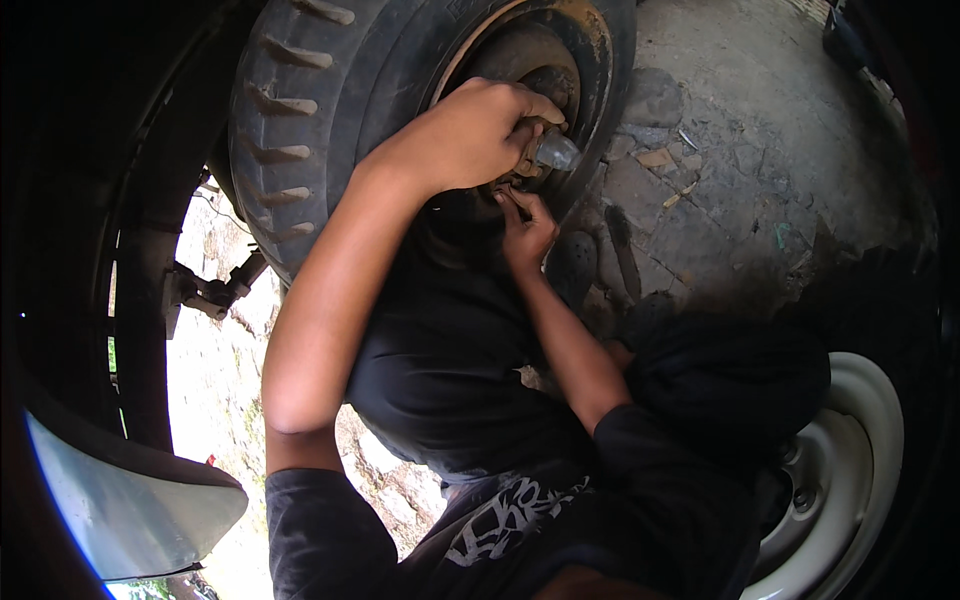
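Head view: both hands point(500, 170) seemingly at wheel hub point(545, 75)

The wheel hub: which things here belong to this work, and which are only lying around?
In use:
left hand
right hand
small grey metal part
wheel hub
tyre

Lying about:
white wheel rim
rubble
stone ground

White wheel rim point(850, 470), cracked stone ground point(740, 150)

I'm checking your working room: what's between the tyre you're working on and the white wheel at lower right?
In the head view, between the tyre and the white wheel lie cracked stone ground with small debris, your right forearm and black-clothed body.
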### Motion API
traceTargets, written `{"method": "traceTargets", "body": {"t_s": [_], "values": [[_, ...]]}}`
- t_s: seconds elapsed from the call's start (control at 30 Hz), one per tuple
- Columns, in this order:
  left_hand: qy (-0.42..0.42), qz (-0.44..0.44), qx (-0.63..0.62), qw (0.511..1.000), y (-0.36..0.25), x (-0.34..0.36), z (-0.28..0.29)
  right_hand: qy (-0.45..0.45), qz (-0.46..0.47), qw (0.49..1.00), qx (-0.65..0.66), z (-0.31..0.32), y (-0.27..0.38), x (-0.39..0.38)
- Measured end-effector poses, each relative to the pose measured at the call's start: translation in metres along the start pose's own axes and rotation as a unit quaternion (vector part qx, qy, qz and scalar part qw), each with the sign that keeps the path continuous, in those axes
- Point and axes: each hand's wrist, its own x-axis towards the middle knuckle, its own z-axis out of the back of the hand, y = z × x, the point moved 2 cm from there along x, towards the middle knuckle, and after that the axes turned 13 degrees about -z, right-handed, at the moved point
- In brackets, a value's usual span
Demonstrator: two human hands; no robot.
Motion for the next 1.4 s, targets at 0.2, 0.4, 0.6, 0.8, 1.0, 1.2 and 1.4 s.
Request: {"method": "traceTargets", "body": {"t_s": [0.2,0.4,0.6,0.8,1.0,1.2,1.4], "values": [[-0.017,0.014,-0.023,0.999,-0.003,0.003,0.004,-0.01,0.023,1.0,0.01,0.004,-0.007,-0.001],[-0.018,0.026,-0.018,0.999,-0.004,0.001,0.005,-0.074,0.09,0.991,-0.062,0.02,0.022,0.015],[-0.006,0.026,-0.031,0.999,-0.004,0.003,0.006,-0.061,0.107,0.992,-0.032,0.022,0.05,0.036],[-0.004,0.059,-0.063,0.996,-0.011,-0.006,0.016,-0.037,0.026,0.998,-0.05,0.02,0.026,0.016],[0.029,0.112,-0.044,0.992,-0.062,-0.017,0.034,-0.064,-0.024,0.998,0.014,0.009,0.023,0.008],[0.048,0.185,0.061,0.98,-0.1,-0.034,0.035,-0.071,-0.079,0.993,0.053,0.011,0.009,0.017],[-0.037,0.229,0.025,0.972,-0.108,-0.058,0.017,-0.085,-0.132,0.987,0.046,0.005,0.005,0.017]]}}
